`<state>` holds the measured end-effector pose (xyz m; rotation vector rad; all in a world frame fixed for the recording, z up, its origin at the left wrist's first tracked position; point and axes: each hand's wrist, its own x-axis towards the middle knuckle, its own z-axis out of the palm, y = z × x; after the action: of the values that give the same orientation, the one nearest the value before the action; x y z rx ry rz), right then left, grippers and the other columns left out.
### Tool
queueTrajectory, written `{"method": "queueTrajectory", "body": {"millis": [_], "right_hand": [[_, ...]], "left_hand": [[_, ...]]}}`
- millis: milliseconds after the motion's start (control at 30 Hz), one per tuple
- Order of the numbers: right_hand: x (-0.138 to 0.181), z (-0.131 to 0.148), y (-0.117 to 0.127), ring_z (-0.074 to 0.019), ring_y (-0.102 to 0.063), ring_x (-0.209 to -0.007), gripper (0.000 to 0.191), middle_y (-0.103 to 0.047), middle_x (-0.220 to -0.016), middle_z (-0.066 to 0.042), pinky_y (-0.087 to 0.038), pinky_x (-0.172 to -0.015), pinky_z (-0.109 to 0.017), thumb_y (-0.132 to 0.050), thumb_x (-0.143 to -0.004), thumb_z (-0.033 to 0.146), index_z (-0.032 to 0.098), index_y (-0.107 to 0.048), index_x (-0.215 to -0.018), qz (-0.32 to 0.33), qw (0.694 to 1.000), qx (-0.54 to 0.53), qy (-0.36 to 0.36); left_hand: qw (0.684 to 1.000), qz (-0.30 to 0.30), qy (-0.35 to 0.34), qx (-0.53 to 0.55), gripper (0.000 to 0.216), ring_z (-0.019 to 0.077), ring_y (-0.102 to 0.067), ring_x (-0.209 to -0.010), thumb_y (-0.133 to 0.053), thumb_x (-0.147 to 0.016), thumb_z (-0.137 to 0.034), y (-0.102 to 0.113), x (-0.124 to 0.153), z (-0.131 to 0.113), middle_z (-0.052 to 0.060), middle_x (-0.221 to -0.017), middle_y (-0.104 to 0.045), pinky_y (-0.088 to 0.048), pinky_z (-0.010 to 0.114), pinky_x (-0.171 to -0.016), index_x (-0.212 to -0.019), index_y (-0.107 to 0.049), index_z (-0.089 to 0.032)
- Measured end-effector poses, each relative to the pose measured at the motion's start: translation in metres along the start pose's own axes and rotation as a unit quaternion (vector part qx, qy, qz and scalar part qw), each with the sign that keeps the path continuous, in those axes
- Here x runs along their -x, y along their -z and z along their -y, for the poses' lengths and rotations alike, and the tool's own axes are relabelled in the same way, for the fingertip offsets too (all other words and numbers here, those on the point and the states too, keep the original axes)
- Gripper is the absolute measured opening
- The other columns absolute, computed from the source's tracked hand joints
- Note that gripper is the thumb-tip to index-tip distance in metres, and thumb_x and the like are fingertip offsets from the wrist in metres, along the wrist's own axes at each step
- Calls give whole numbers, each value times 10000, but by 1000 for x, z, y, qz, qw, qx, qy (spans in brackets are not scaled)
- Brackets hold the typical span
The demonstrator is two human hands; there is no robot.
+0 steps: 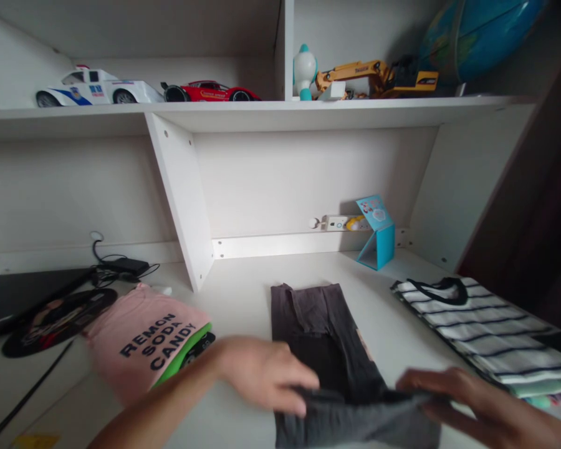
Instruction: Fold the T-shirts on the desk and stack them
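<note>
A dark grey garment point(311, 312), perhaps trousers, lies partly folded on the white desk in front of me. My left hand point(268, 377) pinches the near part of it between thumb and fingers. At the other end of that raised edge, my right hand point(467, 399) grips the cloth, slightly blurred. Between my hands the near part is lifted and bent over, while the far part lies flat. Its near end runs out of the bottom of the picture.
Left are a pink shirt point(144, 337) with black lettering, a black round disc point(60, 321) and a laptop point(28, 293). Right lies a pile topped by a striped shirt point(486, 324). Behind stand a blue card box point(382, 244) and a power strip point(335, 222). Toy vehicles point(210, 91) fill the shelf above.
</note>
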<state>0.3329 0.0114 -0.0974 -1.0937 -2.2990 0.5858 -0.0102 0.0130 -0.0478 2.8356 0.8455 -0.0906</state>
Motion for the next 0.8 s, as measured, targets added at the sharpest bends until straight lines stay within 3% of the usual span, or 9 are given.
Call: {"method": "queueTrajectory", "body": {"millis": [33,133,200,300,400,533,700,800], "right_hand": [[-24,-3,9,-192,-638,-803,275,-683,-925,-15,-532,-691,-232,-565,-800,365,252,-643,-1038,12,999,-22,-26],[-107,-25,10,-167,-605,-754,268,-652,-870,-39,-514,-640,-245,-535,-800,369,179,-611,-973,-13,992,-84,-96],[-154,-47,-7,-150,-590,-668,277,-628,-770,-27,-494,-532,-239,-522,-801,366,149,-577,-964,-28,988,-84,-129],[-194,-79,-40,-116,-548,-552,199,-572,-619,14,-466,-498,-241,-581,-778,310,120,-582,-837,-45,984,-57,-160],[-205,-98,-59,-97,-551,-615,160,-570,-664,25,-469,-606,-260,-595,-798,282,124,-579,-776,-84,983,-23,-161],[-206,-110,-64,-118,-573,-733,139,-605,-769,3,-454,-686,-268,-541,-816,258,140,-580,-877,-153,976,6,-156],[-203,-120,-77,-143,-583,-773,247,-619,-815,-15,-440,-737,-283,-545,-789,252,144,-555,-1011,-189,963,61,-182],[-200,-125,-87,-157,-560,-866,244,-596,-923,-37,-423,-823,-356,-580,-799,259,136,-554,-1008,-191,956,99,-200]], "left_hand": [[997,18,-15,75,203,95,-558,-606,-486,-834,-357,18,-11,24,-43,-717,-636,-391,164,-542,-909,-631,-237],[969,-127,91,194,214,114,-532,-701,-514,-790,-311,39,-49,99,-5,-802,-610,-381,178,-600,-901,-608,-155],[938,-155,167,259,198,118,-509,-658,-542,-742,-297,24,-69,141,-2,-721,-582,-372,191,-571,-815,-604,-124],[889,-128,249,363,213,111,-478,-562,-609,-640,-272,-15,-87,181,-16,-613,-533,-360,203,-511,-774,-597,-108],[861,-128,255,421,231,109,-485,-551,-637,-595,-266,-34,-87,193,-16,-607,-533,-374,210,-509,-760,-590,-112],[836,-159,221,477,280,113,-532,-594,-635,-634,-332,-22,-78,196,-4,-672,-567,-420,229,-577,-814,-575,-126],[897,-171,296,279,198,164,-591,-764,-627,-660,-266,-26,-83,207,33,-799,-640,-435,239,-678,-812,-614,-139],[904,-160,335,212,283,199,-593,-868,-661,-630,-223,-39,-90,209,75,-928,-655,-430,250,-733,-896,-632,-131]]}}
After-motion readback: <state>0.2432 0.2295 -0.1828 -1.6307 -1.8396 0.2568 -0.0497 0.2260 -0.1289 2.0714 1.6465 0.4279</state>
